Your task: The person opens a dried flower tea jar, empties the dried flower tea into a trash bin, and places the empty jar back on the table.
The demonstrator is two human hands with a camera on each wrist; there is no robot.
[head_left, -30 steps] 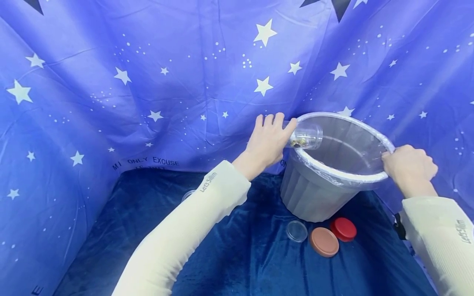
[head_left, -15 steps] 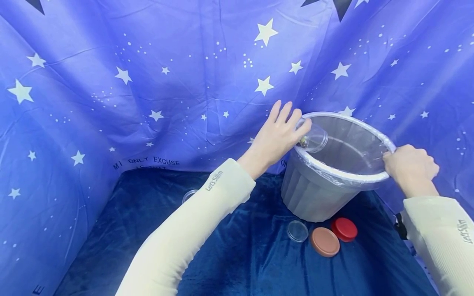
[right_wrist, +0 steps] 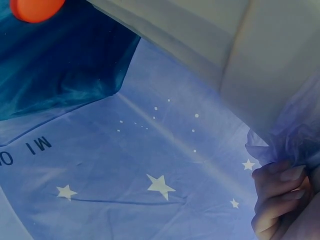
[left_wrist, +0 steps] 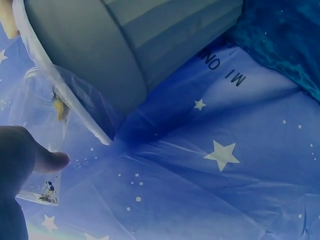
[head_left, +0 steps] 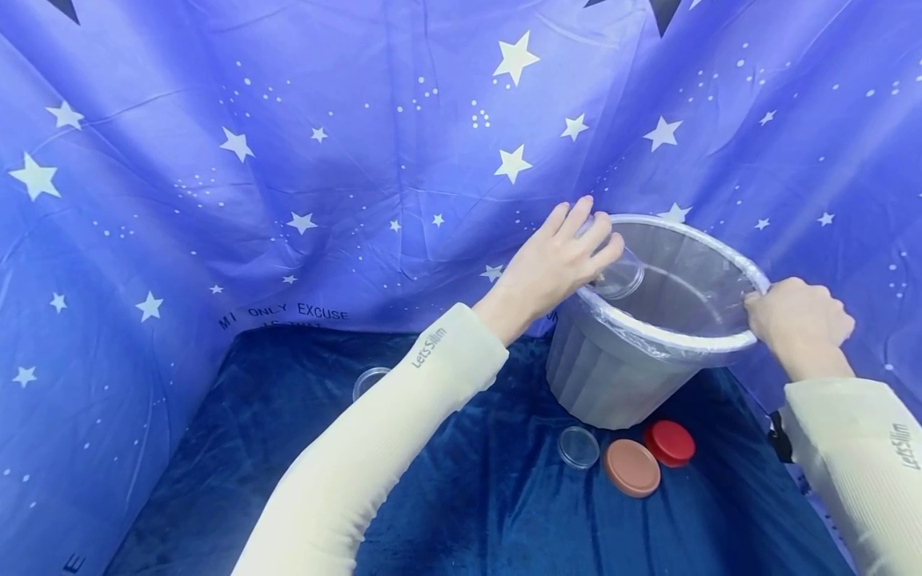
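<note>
My left hand holds a clear plastic jar tipped on its side, its open mouth over the rim of a grey trash bin. In the left wrist view, a yellowish clump sits near the jar's mouth and small dark bits lie at its base. The bin leans and has a clear plastic liner folded over its rim. On the far right, my right hand grips that rim; the right wrist view shows its fingers curled by the bunched liner.
In front of the bin lie a clear round lid, a brown-orange lid and a red lid. A clear round container is partly hidden behind my left forearm. Blue starry curtains surround the dark blue cloth.
My left hand has moved right and tilted the jar further over the bin, its mouth now deeper inside the rim. The bin and my right hand have stayed nearly still.
</note>
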